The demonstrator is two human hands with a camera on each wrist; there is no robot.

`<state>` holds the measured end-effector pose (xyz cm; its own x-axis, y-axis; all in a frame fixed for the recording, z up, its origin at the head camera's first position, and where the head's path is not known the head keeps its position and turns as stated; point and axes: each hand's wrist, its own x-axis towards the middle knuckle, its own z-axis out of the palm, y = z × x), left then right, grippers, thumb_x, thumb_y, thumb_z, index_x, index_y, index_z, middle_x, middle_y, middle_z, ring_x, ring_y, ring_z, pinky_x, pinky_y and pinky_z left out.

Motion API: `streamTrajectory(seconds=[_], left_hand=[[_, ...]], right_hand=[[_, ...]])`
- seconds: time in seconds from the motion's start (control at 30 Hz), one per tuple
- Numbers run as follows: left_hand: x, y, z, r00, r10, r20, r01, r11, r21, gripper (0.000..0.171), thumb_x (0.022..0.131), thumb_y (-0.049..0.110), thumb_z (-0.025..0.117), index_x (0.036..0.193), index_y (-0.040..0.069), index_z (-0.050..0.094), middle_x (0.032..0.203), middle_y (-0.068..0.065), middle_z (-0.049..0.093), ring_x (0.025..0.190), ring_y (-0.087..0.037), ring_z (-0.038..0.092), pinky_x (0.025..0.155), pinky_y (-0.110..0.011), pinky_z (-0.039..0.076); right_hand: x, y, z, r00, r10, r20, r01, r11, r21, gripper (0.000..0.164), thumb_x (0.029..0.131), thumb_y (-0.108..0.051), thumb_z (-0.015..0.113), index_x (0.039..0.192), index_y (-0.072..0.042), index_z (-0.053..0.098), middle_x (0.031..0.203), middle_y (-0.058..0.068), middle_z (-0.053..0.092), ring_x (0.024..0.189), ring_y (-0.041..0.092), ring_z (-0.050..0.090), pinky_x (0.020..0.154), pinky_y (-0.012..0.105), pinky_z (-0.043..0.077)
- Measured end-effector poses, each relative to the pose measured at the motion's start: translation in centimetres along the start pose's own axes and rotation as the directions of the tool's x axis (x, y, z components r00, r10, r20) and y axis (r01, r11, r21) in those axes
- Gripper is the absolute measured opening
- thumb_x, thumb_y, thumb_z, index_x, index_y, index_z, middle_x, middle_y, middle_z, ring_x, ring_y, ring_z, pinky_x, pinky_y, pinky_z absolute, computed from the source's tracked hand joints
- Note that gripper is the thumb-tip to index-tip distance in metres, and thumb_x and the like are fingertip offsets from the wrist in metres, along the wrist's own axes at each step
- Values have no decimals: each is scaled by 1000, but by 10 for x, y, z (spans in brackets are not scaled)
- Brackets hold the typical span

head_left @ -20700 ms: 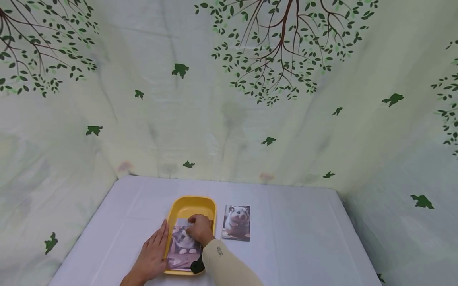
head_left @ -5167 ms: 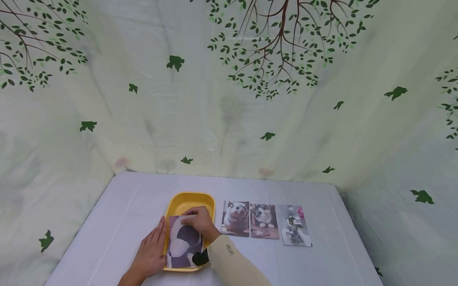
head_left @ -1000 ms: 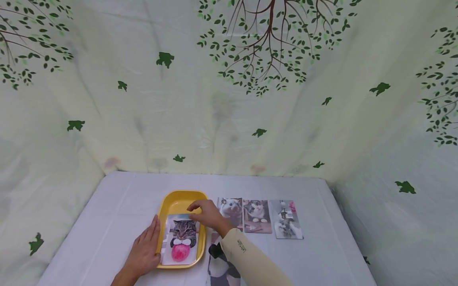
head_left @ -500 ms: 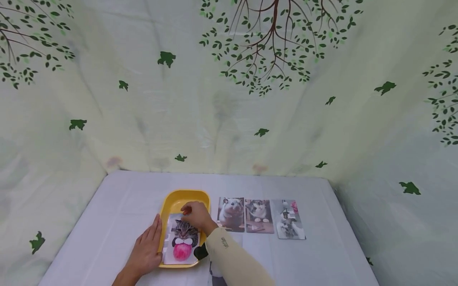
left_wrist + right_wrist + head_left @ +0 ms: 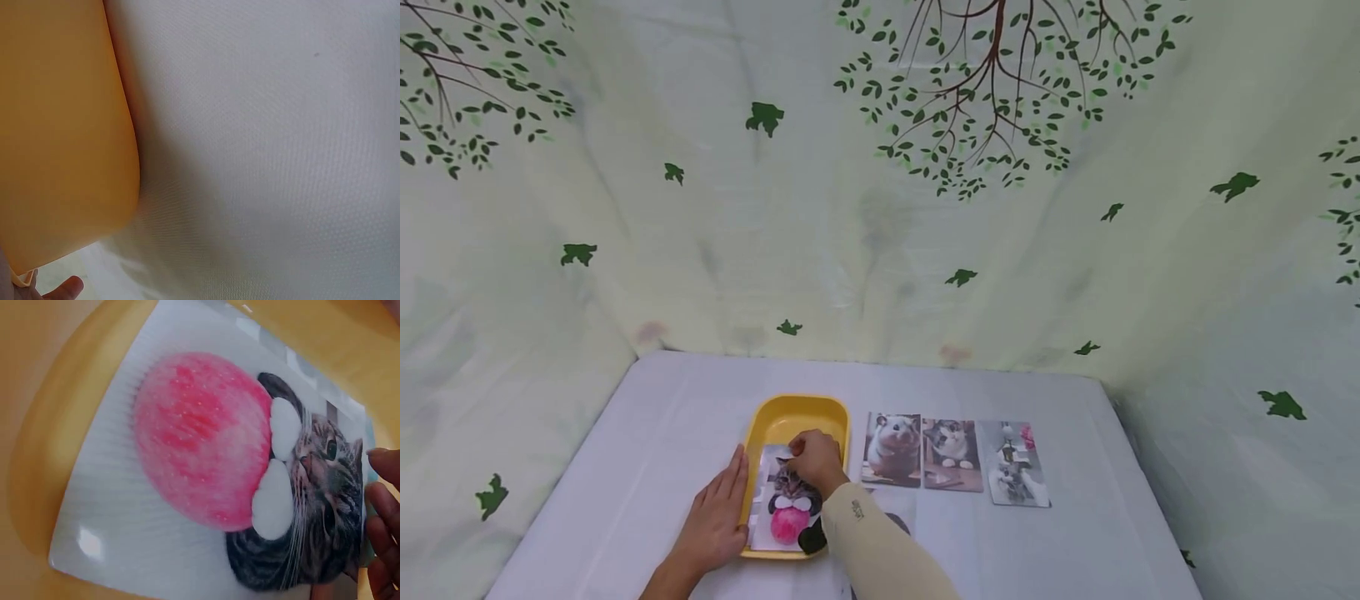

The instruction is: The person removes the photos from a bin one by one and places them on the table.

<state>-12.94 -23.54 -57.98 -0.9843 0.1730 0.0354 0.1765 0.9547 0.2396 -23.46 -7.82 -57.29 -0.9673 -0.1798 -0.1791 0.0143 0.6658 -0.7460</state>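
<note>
Moved since the earlier frame: dark-patched card (image 5: 898,510), from yellow tray (image 5: 790,425) to table (image 5: 692,400) right of it. Left hand (image 5: 715,512): fingers straight against tray's left side. Right hand (image 5: 816,460): fingers narrow at upper edge of cat card (image 5: 789,523), inside tray; grip cannot be told. Step, seemingly: picking this up; next needs firm pinch. Sleeve marking (image 5: 857,510): illegible.

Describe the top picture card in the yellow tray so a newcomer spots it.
On the white table is the yellow tray, the left hand against it. Inside lies the picture card, partly hidden by the right hand. It shows a striped cat with a big pink ball, unlike the three cards in a row to the right.
</note>
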Motion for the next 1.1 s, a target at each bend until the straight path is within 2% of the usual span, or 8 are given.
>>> streamTrajectory(seconds=[0.1, 0.17, 0.33, 0.53, 0.8, 1.1], left_hand=[[2, 2, 1, 1000, 1, 5, -1, 1000, 3, 86, 73, 11, 59, 147, -9, 21, 158, -19, 13, 133, -42, 33, 100, -63, 33], [1, 2, 0, 1000, -1, 4, 1, 1000, 5, 86, 73, 11, 59, 147, -9, 22, 157, -19, 13, 133, -42, 33, 100, -63, 33], [1, 3, -1, 1000, -4, 10, 4, 1000, 8, 87, 72, 11, 60, 147, -9, 21, 157, -19, 13, 133, -42, 33, 100, -63, 33], [1, 3, -1, 1000, -14, 20, 14, 1000, -1, 88, 72, 12, 61, 148, -9, 21, 157, -18, 12, 132, -42, 33, 100, -64, 33], [1, 4, -2, 1000, -20, 23, 20, 1000, 2, 87, 73, 13, 62, 147, -9, 21, 157, -19, 12, 132, -42, 33, 101, -64, 32], [1, 6, -4, 1000, -8, 17, 8, 1000, 1, 86, 73, 12, 61, 147, -9, 22, 156, -20, 15, 131, -42, 35, 100, -63, 34]], right_hand=[[-1, 4, 1, 1000, -4, -23, 4, 1000, -22, 21, 73, -17, 83, 92, -11, 75, 77, -9, 63, 80, 12, 52, 88, 34, 38], [-1, 5, 3, 999, -20, -36, 19, 999, -30, 22, 73, -18, 83, 92, -11, 75, 78, -9, 65, 80, 12, 53, 87, 34, 37], [-1, 7, 4, 998, -25, -54, 24, 999, -22, 24, 72, -18, 84, 93, -11, 75, 80, -9, 65, 82, 13, 53, 85, 34, 36], [-3, 4, 4, 999, 32, -29, -31, 999, 22, 22, 73, -19, 84, 92, -13, 75, 74, -11, 60, 84, 13, 48, 86, 34, 35], [-4, 3, 5, 998, 44, -37, -41, 997, 70, 18, 74, -17, 83, 90, -16, 74, 74, -12, 61, 85, 12, 46, 86, 35, 36], [-2, 8, 6, 1000, -4, -14, 4, 1000, -22, 13, 73, -17, 83, 80, -16, 72, 67, -14, 58, 77, 8, 48, 86, 35, 32]])
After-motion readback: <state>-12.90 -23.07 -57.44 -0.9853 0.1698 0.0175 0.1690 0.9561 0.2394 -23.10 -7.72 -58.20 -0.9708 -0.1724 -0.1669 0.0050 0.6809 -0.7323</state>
